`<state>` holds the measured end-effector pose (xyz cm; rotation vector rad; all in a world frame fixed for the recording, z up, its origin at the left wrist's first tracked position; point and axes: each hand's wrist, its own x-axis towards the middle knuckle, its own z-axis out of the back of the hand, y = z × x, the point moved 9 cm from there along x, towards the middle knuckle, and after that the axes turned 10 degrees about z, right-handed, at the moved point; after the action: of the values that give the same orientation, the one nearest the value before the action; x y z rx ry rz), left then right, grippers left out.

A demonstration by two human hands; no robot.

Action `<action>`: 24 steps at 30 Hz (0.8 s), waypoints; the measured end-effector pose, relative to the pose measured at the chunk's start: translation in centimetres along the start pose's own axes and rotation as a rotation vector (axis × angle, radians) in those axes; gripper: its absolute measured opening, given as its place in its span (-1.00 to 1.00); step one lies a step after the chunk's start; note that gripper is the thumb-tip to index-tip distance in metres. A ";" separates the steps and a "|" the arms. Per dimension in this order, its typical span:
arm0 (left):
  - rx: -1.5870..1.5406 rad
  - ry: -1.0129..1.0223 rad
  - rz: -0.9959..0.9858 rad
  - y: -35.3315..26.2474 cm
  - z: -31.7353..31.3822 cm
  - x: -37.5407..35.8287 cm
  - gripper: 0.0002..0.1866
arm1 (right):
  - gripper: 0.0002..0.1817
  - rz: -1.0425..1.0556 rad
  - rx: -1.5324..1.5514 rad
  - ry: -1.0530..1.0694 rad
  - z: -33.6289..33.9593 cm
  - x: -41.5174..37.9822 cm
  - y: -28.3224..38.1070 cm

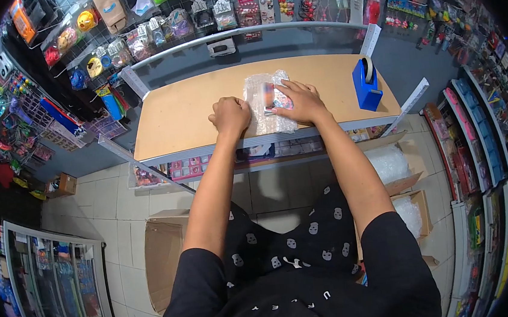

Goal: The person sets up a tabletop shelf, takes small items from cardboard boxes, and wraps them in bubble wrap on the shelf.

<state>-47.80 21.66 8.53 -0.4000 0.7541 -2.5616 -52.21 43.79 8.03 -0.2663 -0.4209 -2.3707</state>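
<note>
The printed pack (268,95) lies on the bubble wrap (257,122), seemingly lengthwise away from the person, under and left of the nearer right hand (302,102), fingers parted; the left hand (231,116) is curled closed.

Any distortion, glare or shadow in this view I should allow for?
Head view: strong fisheye, black corners, shelves bowed at the edges; bright glints on the bubble wrap blur its outline; soft shadows on the floor tiles between the legs.
</note>
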 end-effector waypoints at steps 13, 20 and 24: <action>-0.573 0.134 -0.256 -5.5 -0.3 0.2 -0.79 | -0.01 -0.011 -0.030 -0.001 0.4 -0.1 0.3; -0.626 0.125 -0.080 -1.9 -1.5 0.9 -0.69 | -0.01 -0.014 -0.020 -0.011 0.1 -0.1 -0.2; -0.774 0.207 -0.088 -0.9 -2.0 0.0 -0.66 | 0.00 -0.025 0.004 -0.019 0.3 -0.2 0.0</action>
<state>-48.85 23.24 7.37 -0.4009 1.8403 -2.3120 -52.06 43.97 8.23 -0.2834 -0.4408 -2.3927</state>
